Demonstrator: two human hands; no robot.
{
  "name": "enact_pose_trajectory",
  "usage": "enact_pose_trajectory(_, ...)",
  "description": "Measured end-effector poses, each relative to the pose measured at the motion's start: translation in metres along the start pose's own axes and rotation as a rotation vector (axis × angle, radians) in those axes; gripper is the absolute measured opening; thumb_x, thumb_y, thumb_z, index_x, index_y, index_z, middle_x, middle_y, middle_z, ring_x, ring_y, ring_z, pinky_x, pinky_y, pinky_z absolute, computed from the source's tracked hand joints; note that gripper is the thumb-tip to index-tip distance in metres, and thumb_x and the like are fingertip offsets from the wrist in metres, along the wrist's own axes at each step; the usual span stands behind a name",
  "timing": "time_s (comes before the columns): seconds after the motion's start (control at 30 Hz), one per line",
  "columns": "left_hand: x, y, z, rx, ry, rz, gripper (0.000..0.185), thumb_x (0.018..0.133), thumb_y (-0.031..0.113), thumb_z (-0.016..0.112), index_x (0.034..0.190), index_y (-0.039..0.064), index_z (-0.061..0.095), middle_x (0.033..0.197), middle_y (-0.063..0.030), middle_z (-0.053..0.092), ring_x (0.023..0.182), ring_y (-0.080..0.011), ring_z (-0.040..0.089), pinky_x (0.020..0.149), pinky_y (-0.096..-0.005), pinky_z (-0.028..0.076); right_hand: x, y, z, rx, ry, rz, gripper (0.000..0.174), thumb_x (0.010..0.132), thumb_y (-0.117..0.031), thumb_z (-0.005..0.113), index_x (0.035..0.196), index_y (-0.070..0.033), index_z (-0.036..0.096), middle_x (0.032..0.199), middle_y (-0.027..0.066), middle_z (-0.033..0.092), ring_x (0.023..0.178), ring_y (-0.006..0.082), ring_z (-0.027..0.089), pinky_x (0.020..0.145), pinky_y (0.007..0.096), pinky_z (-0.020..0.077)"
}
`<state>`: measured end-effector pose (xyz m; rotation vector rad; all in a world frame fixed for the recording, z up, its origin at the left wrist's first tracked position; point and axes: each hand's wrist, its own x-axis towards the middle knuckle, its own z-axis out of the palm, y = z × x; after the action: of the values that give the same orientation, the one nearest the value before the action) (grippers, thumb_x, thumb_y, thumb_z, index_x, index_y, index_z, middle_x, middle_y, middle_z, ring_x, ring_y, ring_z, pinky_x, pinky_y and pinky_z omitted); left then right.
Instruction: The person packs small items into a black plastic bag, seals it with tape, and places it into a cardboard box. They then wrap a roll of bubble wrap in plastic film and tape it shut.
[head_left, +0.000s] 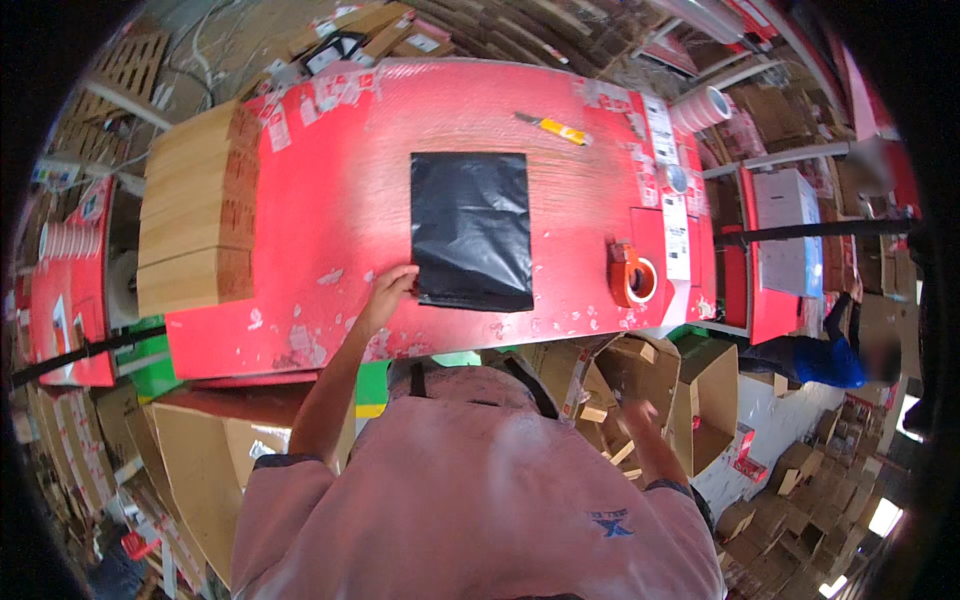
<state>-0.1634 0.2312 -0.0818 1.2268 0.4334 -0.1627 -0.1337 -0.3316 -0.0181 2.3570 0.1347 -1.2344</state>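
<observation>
A black plastic mailing bag (472, 231) lies flat on the red tabletop (322, 225) in front of me. My left hand (395, 291) touches the bag's lower left edge; whether the fingers pinch it cannot be told. Low on the right, off the table's near edge, my right hand (637, 414) is over an opened cardboard box (660, 367); it is blurred, and its grasp is unclear. Beyond the bag, to the right, lies a yellow utility knife (562, 132). An orange tape dispenser (624, 274) with a roll of tape stands to the bag's right.
Stacked cardboard boxes (195, 217) occupy the table's left end. A strip of printed labels (676, 225) runs along its right side, with a small roll (673, 178) on it. Large open cartons (709, 397) stand below the near edge. A co-worker in blue (825, 360) is at far right.
</observation>
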Motion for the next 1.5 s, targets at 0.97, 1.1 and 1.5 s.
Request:
enact_pose_trajectory(0.97,0.097,0.051,0.012,1.314,0.309,0.020,0.057,0.101,0.043,0.048,0.082,-0.005,0.068,0.080,-0.0294,0.066,0.081,-0.0441,0.067,0.073,-0.0541,0.049,0.124,-0.206,-0.273,0.915,0.424,-0.449,0.054,0.086,-0.058,0.064,0.089,-0.005,0.073,0.084,0.0165,0.073,0.083,0.0357,0.071,0.076,0.0457,0.0546)
enact_pose_trajectory(1.1,0.088,0.081,0.039,1.452,0.371,-0.081,0.036,0.096,0.035,0.058,0.096,0.002,0.071,0.099,-0.0235,0.070,0.095,-0.0420,0.067,0.082,-0.0551,0.050,0.090,-0.207,-0.288,0.740,0.591,-0.299,0.042,0.086,-0.043,0.067,0.105,-0.006,0.070,0.102,0.0180,0.071,0.101,0.0344,0.068,0.089,0.0482,0.0503)
enact_pose_trajectory(1.5,0.084,0.008,0.082,1.798,0.407,0.368,0.063,0.099,0.038,0.055,0.152,0.008,0.039,0.159,-0.0185,0.032,0.146,-0.0481,0.025,0.118,-0.0587,0.022,0.086,-0.201,-0.254,0.597,0.880,-0.538,0.075,0.093,-0.056,0.054,0.145,-0.003,0.047,0.153,0.0222,0.041,0.149,0.0345,0.026,0.124,0.0500,0.0089)
